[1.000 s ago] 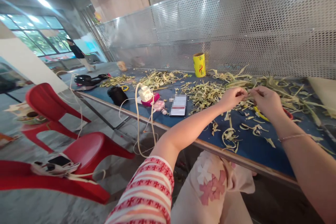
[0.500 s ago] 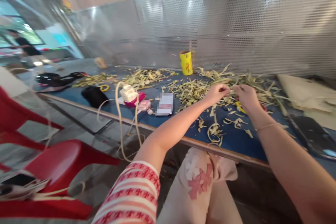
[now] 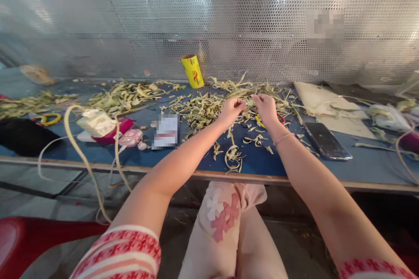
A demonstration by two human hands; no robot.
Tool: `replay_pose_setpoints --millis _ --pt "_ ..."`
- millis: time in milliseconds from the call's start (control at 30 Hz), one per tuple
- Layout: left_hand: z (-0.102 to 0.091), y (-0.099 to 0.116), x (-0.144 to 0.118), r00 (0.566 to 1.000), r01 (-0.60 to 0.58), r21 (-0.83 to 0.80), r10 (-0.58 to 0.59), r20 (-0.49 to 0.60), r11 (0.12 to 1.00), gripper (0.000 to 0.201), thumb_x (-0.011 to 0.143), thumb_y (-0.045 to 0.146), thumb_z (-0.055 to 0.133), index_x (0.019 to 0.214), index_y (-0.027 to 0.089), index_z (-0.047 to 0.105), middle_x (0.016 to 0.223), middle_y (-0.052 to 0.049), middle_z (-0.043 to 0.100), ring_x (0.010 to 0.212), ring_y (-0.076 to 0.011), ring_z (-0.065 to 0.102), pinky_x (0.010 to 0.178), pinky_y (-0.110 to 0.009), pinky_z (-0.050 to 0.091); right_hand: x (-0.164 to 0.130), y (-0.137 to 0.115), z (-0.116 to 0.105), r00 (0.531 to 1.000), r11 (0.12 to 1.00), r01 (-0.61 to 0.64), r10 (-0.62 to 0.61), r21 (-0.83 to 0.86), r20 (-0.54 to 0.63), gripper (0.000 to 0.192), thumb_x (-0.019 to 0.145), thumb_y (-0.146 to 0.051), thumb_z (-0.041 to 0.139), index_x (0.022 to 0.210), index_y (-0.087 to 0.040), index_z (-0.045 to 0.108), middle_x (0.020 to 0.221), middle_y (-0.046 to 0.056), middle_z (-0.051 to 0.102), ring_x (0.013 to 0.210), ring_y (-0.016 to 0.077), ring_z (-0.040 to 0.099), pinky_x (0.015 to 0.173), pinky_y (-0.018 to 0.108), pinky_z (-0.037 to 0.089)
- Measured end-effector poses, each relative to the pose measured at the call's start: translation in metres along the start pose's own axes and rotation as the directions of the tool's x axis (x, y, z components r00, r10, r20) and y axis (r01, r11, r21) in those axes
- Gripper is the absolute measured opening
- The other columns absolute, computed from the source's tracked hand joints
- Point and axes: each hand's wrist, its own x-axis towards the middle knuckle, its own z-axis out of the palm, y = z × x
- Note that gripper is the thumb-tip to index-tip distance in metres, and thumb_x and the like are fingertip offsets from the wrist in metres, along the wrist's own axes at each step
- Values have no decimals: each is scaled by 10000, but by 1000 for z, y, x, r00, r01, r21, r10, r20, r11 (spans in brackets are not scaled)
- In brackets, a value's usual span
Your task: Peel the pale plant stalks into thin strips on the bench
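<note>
Both hands, left hand (image 3: 231,109) and right hand (image 3: 266,107), pinch one thin pale-green leaf strip (image 3: 249,99); pulling gently should keep it whole.

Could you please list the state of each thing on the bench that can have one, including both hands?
Left hand: closed in a pinch on a leaf strip.
Right hand: closed in a pinch on the same strip.
Leaf strip: held between both hands above the pile.
Yellow roll: upright, slightly tilted.
Phone: lying flat, screen dark.
Leaf scraps: scattered loose on the blue table.
</note>
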Motion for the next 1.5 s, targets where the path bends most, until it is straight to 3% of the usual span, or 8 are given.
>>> replay_pose_setpoints --millis 133,300,500,667,833,1000,1333,1500 --pt "3 5 -3 1000 14 23 -14 20 1000 108 769 135 652 682 138 589 565 24 570 564 -79 511 648 -225 413 4 4 1 998 995 -68 67 78 19 210 785 -365 549 708 -176 597 403 -72 349 391 101 350 438 256 312" --pt "5 4 1 984 103 -151 -123 -129 983 181 825 112 577 651 148 540 541 37 515 548 -65 475 622 -200 395 1 0 2 999 999 -18 16 46 36 263 783 -428 564 724 -174 604 397 -72 364 395 107 386 471 263 346" --pt "10 2 4 948 123 -278 -196 -252 953 217 871 94 514 665 155 481 563 53 471 550 -53 467 649 -198 415 -4 -7 1 999 999 25 -23 -46 48 236 796 -394 553 685 -186 569 425 -55 429 434 117 424 511 265 346" --pt "12 6 -2 954 194 -379 -263 -141 905 223 918 161 462 696 164 448 648 23 551 597 -63 534 695 -231 461 -5 -7 2 999 1000 20 -19 -20 43 183 811 -335 530 685 -202 526 441 -62 408 447 115 413 523 265 346" --pt "9 8 -4 950 254 -460 -308 -44 851 254 872 303 573 685 172 462 605 25 527 557 -77 515 638 -248 451 -7 -6 4 996 995 84 -82 -57 47 158 839 -328 487 729 -215 496 514 -50 440 550 131 456 591 264 368" --pt "9 11 -7 948 306 -403 -314 47 862 268 828 291 638 647 160 490 557 40 474 516 -51 467 563 -208 407 -10 -9 4 985 980 167 -162 -108 54 143 852 -323 459 756 -219 474 620 -22 496 666 142 496 658 262 378" --pt "9 7 -4 968 221 -339 -248 -39 914 354 807 390 658 627 178 440 535 38 481 501 -57 467 549 -215 409 -16 -18 6 982 977 172 -161 -126 98 166 835 -356 508 747 -217 487 640 -25 528 646 136 509 681 266 394" --pt "6 5 -5 987 94 -102 -106 -121 990 321 828 382 629 659 194 431 514 54 434 478 -73 403 540 -234 323 -17 -16 7 986 991 107 -96 -75 134 257 823 -458 537 743 -218 489 558 -41 512 547 129 480 593 264 380"
